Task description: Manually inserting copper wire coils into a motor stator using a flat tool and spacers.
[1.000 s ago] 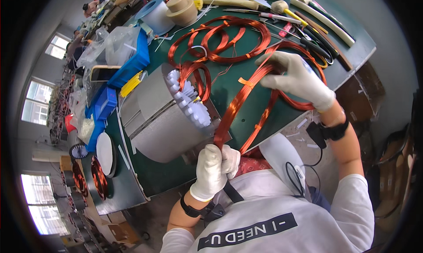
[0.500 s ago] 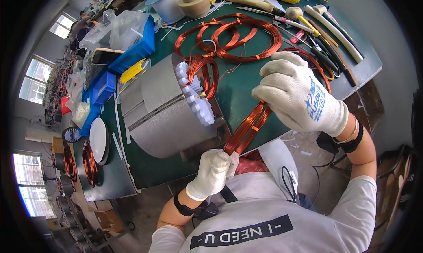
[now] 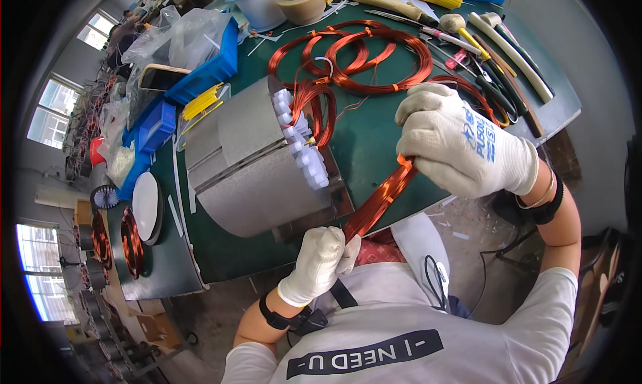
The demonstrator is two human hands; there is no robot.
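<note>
Both my hands wear white work gloves. A bundle of copper wire (image 3: 380, 200), bound with orange ties, stretches slantwise between them over the table's near edge. My left hand (image 3: 315, 265) is closed round its lower end, and my right hand (image 3: 465, 143) grips the upper end by an orange tie. Left of the bundle lies a grey metal stator core (image 3: 244, 170) on its side, with white slot liners (image 3: 306, 150) sticking out of its right end. More copper wire (image 3: 326, 113) comes out of the liners at the top. The core's inside is hidden.
Large copper coils (image 3: 381, 86) lie behind the core on the green table (image 3: 374, 133). Mallets, scissors and other hand tools (image 3: 491, 70) crowd the back right. Blue bins (image 3: 207, 70), a phone (image 3: 162, 78) and a white disc (image 3: 147, 207) are on the left.
My right hand has shifted slightly right with the upper end of the wire bundle. The bundle's strands, spread apart before, are now drawn together and pulled straighter. My left hand keeps its grip.
</note>
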